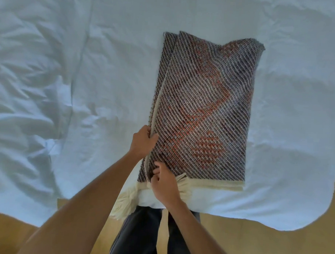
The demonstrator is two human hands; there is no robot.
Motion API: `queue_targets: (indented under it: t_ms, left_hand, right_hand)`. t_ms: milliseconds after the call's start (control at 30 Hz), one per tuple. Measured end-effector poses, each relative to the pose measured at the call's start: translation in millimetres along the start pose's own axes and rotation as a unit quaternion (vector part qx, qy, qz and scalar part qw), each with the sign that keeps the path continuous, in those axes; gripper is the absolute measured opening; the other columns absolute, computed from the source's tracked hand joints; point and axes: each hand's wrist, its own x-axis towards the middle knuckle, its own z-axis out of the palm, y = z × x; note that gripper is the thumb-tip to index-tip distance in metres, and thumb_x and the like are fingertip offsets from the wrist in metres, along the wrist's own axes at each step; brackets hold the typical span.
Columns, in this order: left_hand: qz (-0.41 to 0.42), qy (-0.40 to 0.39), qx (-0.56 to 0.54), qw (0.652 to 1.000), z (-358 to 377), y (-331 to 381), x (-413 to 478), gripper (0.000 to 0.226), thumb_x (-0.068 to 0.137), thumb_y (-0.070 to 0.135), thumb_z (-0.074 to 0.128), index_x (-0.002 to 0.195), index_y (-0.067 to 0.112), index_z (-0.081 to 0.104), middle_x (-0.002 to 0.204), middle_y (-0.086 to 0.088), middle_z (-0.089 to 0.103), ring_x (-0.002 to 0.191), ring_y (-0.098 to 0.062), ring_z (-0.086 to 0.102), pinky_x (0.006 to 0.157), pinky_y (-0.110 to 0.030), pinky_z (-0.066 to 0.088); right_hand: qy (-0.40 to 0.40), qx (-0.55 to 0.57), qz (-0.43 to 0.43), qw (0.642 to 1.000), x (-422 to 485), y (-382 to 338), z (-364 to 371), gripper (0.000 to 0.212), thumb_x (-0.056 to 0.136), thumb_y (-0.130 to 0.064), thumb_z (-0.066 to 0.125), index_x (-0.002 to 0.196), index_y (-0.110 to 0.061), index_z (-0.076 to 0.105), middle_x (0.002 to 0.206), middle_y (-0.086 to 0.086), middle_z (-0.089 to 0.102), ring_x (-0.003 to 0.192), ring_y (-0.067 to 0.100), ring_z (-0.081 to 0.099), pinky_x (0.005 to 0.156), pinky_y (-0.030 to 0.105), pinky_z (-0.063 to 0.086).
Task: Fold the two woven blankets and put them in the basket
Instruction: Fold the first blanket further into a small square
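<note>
Blanket (201,109) on bed (50,75), edge gripped by left hand (143,143), right hand (164,183).

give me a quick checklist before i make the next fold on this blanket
1. Grip of the left hand on the left edge of the woven blanket: ok.
2. Grip of the right hand at the near left corner: ok, fingers curled on the cloth.
3. Blanket lying flat on the bed: ok, folded into a long strip.
4. Layers lined up: not ok, a lower layer sticks out along the left side.
5. The fringe kept on the bed: not ok, it hangs over the near edge.
6. The basket ready nearby: cannot tell, it is not in view.
</note>
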Motion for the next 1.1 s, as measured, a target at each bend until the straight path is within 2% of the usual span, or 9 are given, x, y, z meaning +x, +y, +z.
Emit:
queue_targets:
  t_ms: [133,233,367,500,600,700,800,900,1100]
  left_hand:
    - [-0.04,-0.047,0.005,0.998,22.6,-36.9,-40.1,0.03,0.089,0.031,0.057,0.108,0.009,0.051,0.086,-0.001,0.059,0.07,-0.012,0.054,0.057,-0.018,0.038]
    - [-0.055,-0.069,0.036,0.995,41.8,-55.2,-63.5,0.052,0.084,0.037,0.063,0.124,0.011,0.042,0.108,-0.008,0.063,0.092,-0.026,0.062,0.075,-0.033,0.051]
    - [-0.084,-0.071,0.084,0.99,47.7,-65.2,-80.2,0.042,0.081,0.017,0.057,0.12,0.014,0.042,0.106,-0.009,0.063,0.093,-0.03,0.062,0.077,-0.043,0.055]
    - [-0.075,-0.07,0.183,0.978,27.9,-82.3,-75.4,0.029,0.079,0.01,0.049,0.107,0.017,0.056,0.108,-0.008,0.063,0.105,-0.031,0.055,0.085,-0.044,0.051]
    - [-0.114,-0.076,0.21,0.968,18.4,-84.9,-74.9,0.024,0.079,0.006,0.047,0.098,0.016,0.057,0.107,-0.008,0.059,0.111,-0.031,0.049,0.088,-0.042,0.047]
    - [-0.136,-0.082,0.144,0.977,21.8,-84.3,-77.8,0.019,0.073,0.022,0.052,0.091,0.016,0.053,0.101,-0.01,0.058,0.101,-0.032,0.053,0.085,-0.046,0.049]
    - [-0.138,-0.054,0.124,0.981,30.9,-81.3,-81.8,0.036,0.079,0.039,0.055,0.104,0.015,0.046,0.107,-0.009,0.051,0.103,-0.031,0.051,0.087,-0.044,0.046]
    - [-0.111,-0.052,0.182,0.976,39.3,-81.4,-83.4,0.037,0.089,0.034,0.049,0.119,0.013,0.042,0.12,-0.01,0.046,0.113,-0.032,0.047,0.092,-0.046,0.042]
    - [-0.133,-0.09,0.16,0.974,28.9,-81.7,-73.1,0.028,0.084,0.027,0.045,0.107,0.018,0.058,0.115,-0.009,0.051,0.109,-0.031,0.05,0.093,-0.046,0.044]
  right_hand:
    - [0.034,-0.017,0.003,0.999,-2.5,20.4,-23.9,0.038,0.091,-0.006,0.048,0.128,-0.014,0.05,0.108,-0.001,0.06,0.098,0.012,0.057,0.087,0.028,0.049]
    - [0.044,-0.03,-0.002,0.999,-2.8,30.5,-39.5,0.036,0.091,-0.006,0.048,0.126,-0.013,0.052,0.103,-0.003,0.06,0.094,0.01,0.056,0.083,0.022,0.047]
    - [0.029,-0.055,-0.028,0.998,-2.6,34.3,-47.5,0.032,0.092,-0.007,0.049,0.123,-0.013,0.053,0.102,-0.004,0.058,0.093,0.009,0.055,0.082,0.021,0.046]
    - [0.0,-0.128,-0.081,0.989,3.9,30.0,-46.5,0.035,0.092,-0.008,0.047,0.127,-0.012,0.051,0.115,0.002,0.057,0.098,0.011,0.053,0.087,0.029,0.048]
    - [-0.023,-0.211,-0.142,0.967,15.1,18.2,-44.5,0.04,0.094,-0.009,0.044,0.134,-0.014,0.045,0.122,0.006,0.054,0.109,0.019,0.052,0.091,0.034,0.046]
    - [-0.047,-0.294,-0.197,0.934,30.1,1.0,-37.3,0.049,0.093,-0.009,0.044,0.14,-0.02,0.036,0.123,0.009,0.049,0.11,0.024,0.047,0.086,0.034,0.042]
    - [-0.066,-0.409,-0.234,0.879,43.5,-11.6,-25.0,0.063,0.089,-0.008,0.051,0.144,-0.028,0.027,0.124,0.014,0.043,0.112,0.03,0.042,0.088,0.039,0.04]
    - [-0.07,-0.477,-0.239,0.843,51.2,-15.5,-17.4,0.054,0.086,-0.006,0.055,0.135,-0.021,0.037,0.126,0.015,0.043,0.115,0.033,0.04,0.092,0.042,0.037]
    - [-0.111,-0.421,-0.263,0.861,59.6,-18.6,-11.0,0.032,0.092,-0.006,0.048,0.123,-0.014,0.049,0.125,0.012,0.047,0.115,0.03,0.043,0.09,0.041,0.04]
